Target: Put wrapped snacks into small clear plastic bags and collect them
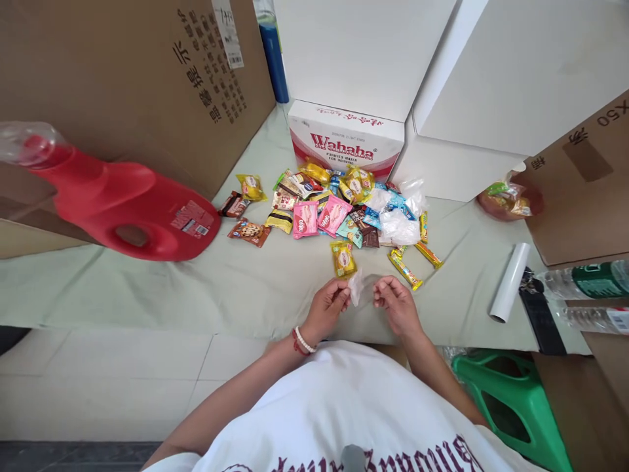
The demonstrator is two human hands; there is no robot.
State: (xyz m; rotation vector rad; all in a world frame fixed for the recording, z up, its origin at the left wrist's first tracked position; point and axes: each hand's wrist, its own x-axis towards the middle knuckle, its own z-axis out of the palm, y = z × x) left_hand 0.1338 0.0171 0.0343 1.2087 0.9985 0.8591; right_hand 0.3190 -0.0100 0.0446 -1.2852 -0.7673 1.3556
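Observation:
My left hand [327,307] pinches a crumpled, thin clear plastic bag [356,287] over the near edge of the table. Just right of it, my right hand [397,307] has its fingers curled together in a pinch; what they hold, if anything, is too faint to make out. A yellow wrapped snack [343,259] lies right beyond the bag. Farther back is a pile of packaged snacks, with pink packets [305,219], a brown cookie packet [249,231] and yellow stick packs [405,270]. White crumpled plastic bags [397,227] rest on the pile's right side.
Behind the pile stands a Wahaha box [346,141]. A red jug [142,210] leans at left near a large cardboard box [147,78]. On the right are a white roll [510,282], plastic bottles [597,280], a snack bowl [511,203] and a green stool [515,400].

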